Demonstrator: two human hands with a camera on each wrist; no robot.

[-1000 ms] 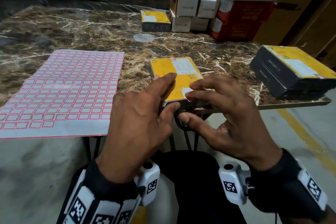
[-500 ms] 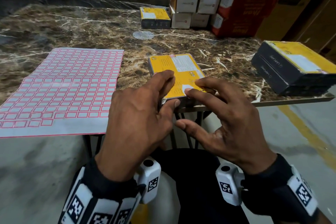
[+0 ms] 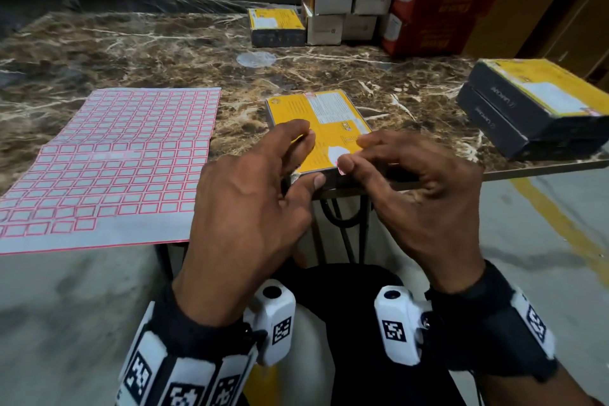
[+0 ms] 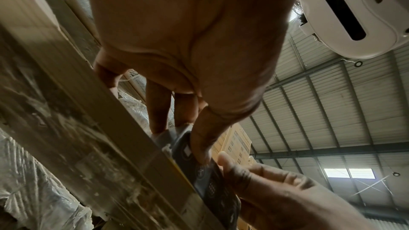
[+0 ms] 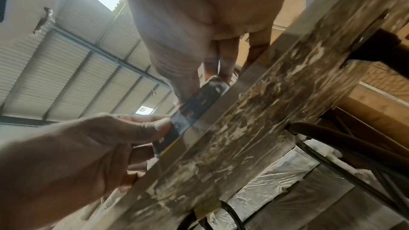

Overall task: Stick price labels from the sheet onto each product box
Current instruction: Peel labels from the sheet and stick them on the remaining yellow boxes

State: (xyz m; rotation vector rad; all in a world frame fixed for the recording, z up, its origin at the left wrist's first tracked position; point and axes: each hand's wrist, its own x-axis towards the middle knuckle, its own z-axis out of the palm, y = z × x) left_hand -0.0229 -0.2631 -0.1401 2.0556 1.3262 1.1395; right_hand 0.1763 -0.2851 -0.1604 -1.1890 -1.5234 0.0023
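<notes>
At the near edge of the marble table point(image 3: 138, 53), directly ahead of you, lies the yellow product box point(image 3: 324, 123), flat, its long axis running away from you and slightly leftward. A white price label point(image 3: 336, 153) sits on its near right corner, just beside the edge. Your right hand point(image 3: 425, 204) is the nearer one to it: the index fingertip touches the label's near edge, the other fingers loosely curled over the box's right side. Whether the label is fully seated cannot be told; its near tip appears to overhang the edge. Your left hand point(image 3: 250, 208) steadies the box, fingers spread across the near left of the top face, thumb pressed against the front wall; the wrist views confirm both thumbs on that dark front wall point(image 5: 194, 109).

To your left, just apart from the box, the label sheet point(image 3: 108, 155) lies flat with red-bordered labels in rows; its lowest strip is mostly stripped bare. To your right, well apart, two stacked dark boxes point(image 3: 534, 109) with yellow tops overhang the table corner. At the far side stand another yellow-topped box point(image 3: 276, 26), small white cartons point(image 3: 342, 6) and red cartons point(image 3: 441, 16).

The coming move likely turns on pressing rightward and nearward along the label, so the right hand serves while the left braces.
</notes>
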